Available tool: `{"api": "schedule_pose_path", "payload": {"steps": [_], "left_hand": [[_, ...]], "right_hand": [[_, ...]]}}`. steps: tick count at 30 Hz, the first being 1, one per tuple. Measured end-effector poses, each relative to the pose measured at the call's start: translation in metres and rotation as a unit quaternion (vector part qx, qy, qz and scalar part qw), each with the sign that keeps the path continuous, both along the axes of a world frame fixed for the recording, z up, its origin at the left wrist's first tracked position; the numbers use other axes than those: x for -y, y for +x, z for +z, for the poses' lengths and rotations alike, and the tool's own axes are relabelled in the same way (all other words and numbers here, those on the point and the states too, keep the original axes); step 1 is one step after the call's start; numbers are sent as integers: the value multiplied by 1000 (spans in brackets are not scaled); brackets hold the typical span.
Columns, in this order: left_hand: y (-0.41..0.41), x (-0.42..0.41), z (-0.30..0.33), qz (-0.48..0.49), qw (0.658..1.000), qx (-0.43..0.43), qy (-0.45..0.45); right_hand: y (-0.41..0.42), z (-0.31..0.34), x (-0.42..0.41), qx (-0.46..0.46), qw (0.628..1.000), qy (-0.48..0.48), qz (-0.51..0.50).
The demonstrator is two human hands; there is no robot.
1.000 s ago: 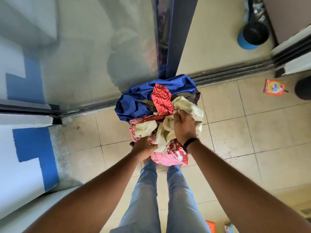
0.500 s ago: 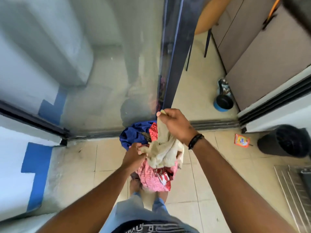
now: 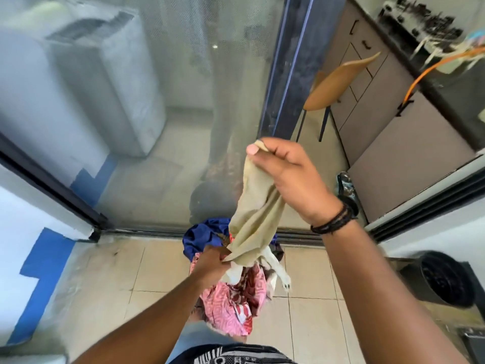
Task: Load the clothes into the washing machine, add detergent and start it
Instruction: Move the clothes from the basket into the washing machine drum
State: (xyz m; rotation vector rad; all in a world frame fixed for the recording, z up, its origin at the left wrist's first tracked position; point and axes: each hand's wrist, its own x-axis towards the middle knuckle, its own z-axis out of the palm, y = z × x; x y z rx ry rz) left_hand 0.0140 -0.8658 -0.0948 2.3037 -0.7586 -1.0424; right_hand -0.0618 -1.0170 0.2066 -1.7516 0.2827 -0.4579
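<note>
A tiled floor (image 3: 309, 324) runs across the lower part of the frame up to a sliding glass door (image 3: 168, 127), and through the hazy pane, at the upper left, stands a pale boxy unit (image 3: 105, 82) that may be the washing machine — too blurred to be sure. A dark bin (image 3: 446, 279) sits at lower right, and an orange chair (image 3: 338, 82) stands beside grey cabinets at upper right.

The clothes (image 3: 231, 300) sit in a heap on the floor at lower centre, just in front of the door track: a blue piece at the back, pink and red patterned cloth in front. A beige garment (image 3: 254, 216) is stretched up out of the heap. It looks light, limp and thin, so it should drape and trail rather than hold a shape; a bunched fistful near one end seems the safest hold, with the loose tail gathered so that it does not drag other pieces along.

The right hand (image 3: 286, 177), at centre frame, pinches the top end of the beige garment between thumb and curled fingers, raised well above the heap. The left hand (image 3: 210, 264), lower down, grips the garment's bottom end right at the heap — the two hands well apart, the cloth taut between them.
</note>
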Motion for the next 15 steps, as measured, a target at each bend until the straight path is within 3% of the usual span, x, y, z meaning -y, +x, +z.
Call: {"api": "schedule_pose_path", "payload": {"steps": [5, 15], "left_hand": [[7, -25, 5, 42, 998, 16, 34], [61, -166, 33, 264, 964, 18, 39]], "right_hand": [[-5, -20, 17, 0, 999, -1, -43], [15, -127, 22, -140, 986, -19, -91]]}}
